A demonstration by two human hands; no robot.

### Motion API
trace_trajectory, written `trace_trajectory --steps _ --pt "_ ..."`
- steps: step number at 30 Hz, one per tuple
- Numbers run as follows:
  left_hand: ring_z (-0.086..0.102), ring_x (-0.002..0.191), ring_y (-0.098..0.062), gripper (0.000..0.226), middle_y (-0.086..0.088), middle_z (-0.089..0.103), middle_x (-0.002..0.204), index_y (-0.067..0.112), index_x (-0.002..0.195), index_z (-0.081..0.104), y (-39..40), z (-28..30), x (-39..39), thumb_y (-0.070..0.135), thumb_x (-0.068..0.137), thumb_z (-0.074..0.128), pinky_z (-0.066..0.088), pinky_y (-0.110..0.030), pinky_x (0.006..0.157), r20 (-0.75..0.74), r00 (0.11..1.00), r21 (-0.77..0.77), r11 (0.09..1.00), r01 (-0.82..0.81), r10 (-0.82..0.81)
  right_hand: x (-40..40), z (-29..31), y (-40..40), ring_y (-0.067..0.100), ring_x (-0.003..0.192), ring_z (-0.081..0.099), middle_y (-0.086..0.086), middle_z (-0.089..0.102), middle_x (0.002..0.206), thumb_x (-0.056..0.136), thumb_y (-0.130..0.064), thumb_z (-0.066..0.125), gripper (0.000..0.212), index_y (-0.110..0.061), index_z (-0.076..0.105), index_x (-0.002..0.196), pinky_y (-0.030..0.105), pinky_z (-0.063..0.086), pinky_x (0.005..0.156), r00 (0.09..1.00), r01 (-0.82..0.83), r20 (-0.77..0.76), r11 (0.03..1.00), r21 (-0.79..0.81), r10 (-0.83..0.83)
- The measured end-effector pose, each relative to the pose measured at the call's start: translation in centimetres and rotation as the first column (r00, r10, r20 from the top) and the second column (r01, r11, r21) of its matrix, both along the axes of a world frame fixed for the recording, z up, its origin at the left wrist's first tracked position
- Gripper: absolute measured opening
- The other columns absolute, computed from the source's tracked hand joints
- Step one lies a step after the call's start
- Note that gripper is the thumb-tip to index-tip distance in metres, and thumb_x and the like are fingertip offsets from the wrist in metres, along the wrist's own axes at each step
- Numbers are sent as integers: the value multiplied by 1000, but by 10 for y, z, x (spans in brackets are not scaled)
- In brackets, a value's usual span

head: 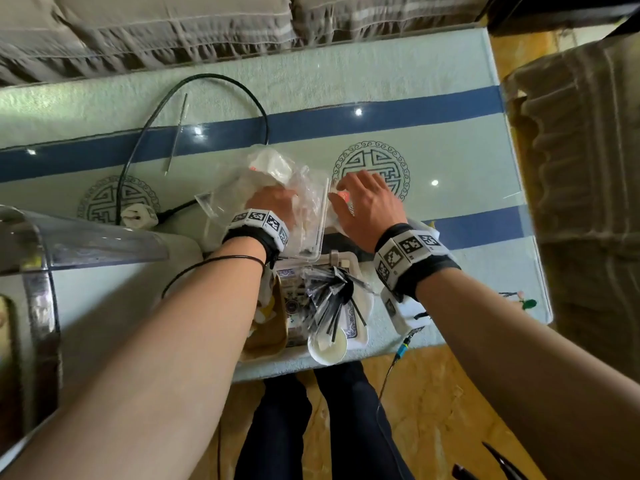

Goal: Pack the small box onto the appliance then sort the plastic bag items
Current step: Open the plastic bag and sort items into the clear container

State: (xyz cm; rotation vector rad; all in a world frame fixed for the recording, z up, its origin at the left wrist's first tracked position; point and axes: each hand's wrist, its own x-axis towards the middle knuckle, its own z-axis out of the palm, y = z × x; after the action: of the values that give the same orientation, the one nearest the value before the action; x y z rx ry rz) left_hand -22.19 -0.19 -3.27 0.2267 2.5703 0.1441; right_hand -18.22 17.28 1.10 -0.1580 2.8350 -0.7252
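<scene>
Sorting step in hand, by the look of it: on the table [450,140], left hand [273,202] sunk into the crumpled plastic bag [263,181], fingers hidden in the film, so grip impossible to tell. Just right of the bag, right hand [367,202] down over a small white-and-red item [341,197], fingers curled on it. Next, probably: lifting that item clear and setting it apart; small box and appliance not clearly made out.
</scene>
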Motion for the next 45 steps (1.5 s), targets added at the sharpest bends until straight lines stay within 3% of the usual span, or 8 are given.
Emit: trace_trajectory --steps 3,9,12,16,24,29,34,45 --pt "60 98 -43 60 -22 65 96 7 139 34 4 -10 -14 18 85 59 53 -49 82 -24 999 -122 992 -25 22 -14 -9 0 24 101 52 8 60 108 92 -39 42 33 -12 56 104 36 48 75 1000 -8 -16 1000 -8 8" --pt "61 99 -43 27 -25 67 101 -6 108 58 1 -24 -31 -1 83 48 52 -47 84 -26 997 -149 986 -71 68 -24 -29 -2 24 97 53 8 61 104 93 -38 40 32 -11 55 103 40 50 79 999 -35 -4 999 -22 35" --pt "63 99 -40 35 -23 66 105 -4 118 54 1 -30 -26 3 84 50 52 -44 84 33 993 -145 984 -106 112 -20 -35 1 25 98 54 8 61 105 93 -38 40 33 -11 56 102 41 50 78 1000 -31 1 999 -14 31" --pt "64 95 -41 21 -28 67 101 -11 102 59 -3 -28 -23 -2 87 48 47 -47 94 88 994 -144 988 -53 67 -22 -29 0 26 96 54 8 61 103 92 -37 41 32 -10 57 102 39 48 80 1000 -23 -7 1000 -21 23" --pt "62 103 -41 45 -25 57 124 8 123 56 -11 11 -51 -3 80 55 52 -41 87 71 961 77 959 -272 267 -37 15 2 28 97 53 10 61 102 92 -36 43 32 -9 57 101 39 48 78 998 -7 -68 1000 16 8" --pt "64 94 -40 39 -19 67 107 10 113 56 -39 45 -64 23 77 66 50 -39 76 -64 925 148 921 -361 374 -55 33 -8 28 98 54 11 60 102 92 -36 44 31 -9 58 99 39 49 78 997 -11 -73 1000 13 12" --pt "61 101 -42 46 -18 64 113 19 116 49 -67 53 -74 34 77 68 50 -46 85 -111 865 200 864 -463 489 -88 25 -23 28 97 55 10 62 103 92 -38 41 33 -10 58 96 42 50 81 998 6 -70 1000 12 -5" --pt "62 97 -30 32 -7 67 106 20 102 65 -77 30 -34 29 72 73 49 -29 78 290 902 210 898 -386 320 -114 -26 -14 21 79 55 11 62 93 92 -31 39 29 -9 56 85 38 52 76 980 189 56 982 -11 -189"
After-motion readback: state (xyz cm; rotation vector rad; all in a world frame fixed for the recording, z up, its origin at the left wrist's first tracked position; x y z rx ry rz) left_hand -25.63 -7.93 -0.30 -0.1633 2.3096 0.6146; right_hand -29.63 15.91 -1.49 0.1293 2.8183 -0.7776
